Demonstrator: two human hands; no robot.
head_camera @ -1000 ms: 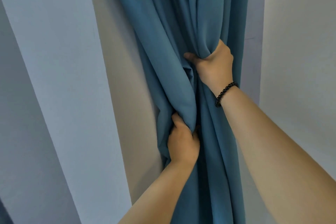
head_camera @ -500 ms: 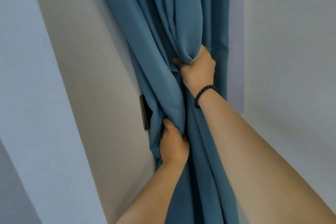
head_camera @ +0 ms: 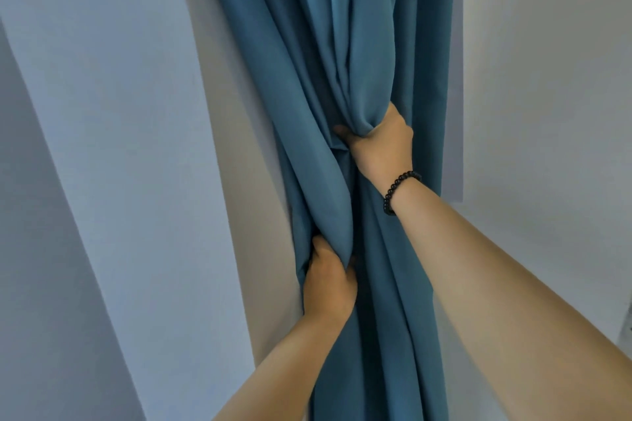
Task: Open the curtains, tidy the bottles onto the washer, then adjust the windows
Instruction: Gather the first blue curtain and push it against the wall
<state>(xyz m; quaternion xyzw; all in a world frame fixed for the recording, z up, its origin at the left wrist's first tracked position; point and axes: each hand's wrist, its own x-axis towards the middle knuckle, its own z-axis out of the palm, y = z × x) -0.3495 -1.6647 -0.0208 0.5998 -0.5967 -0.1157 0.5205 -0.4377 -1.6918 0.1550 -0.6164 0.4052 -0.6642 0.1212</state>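
Note:
A teal-blue curtain [head_camera: 342,44] hangs gathered in thick folds against a pale wall, filling the middle of the view. My right hand [head_camera: 379,143], with a black bead bracelet on the wrist, is closed around a bunch of folds at mid height. Lower and to the left, my left hand [head_camera: 328,280] grips another bundle of the same fabric, with a loose fold bulging between the two hands. Bottles, washer and windows are out of sight.
A white wall [head_camera: 102,147] runs along the left, with a beige strip [head_camera: 246,181] beside the curtain. To the right, a pale wall [head_camera: 547,112] meets the curtain at a corner.
The view has shifted, so the curtain and hands sit a little further right and lower. A dark wall plate seen beside the curtain half a second ago is now covered. Both hands keep their grip.

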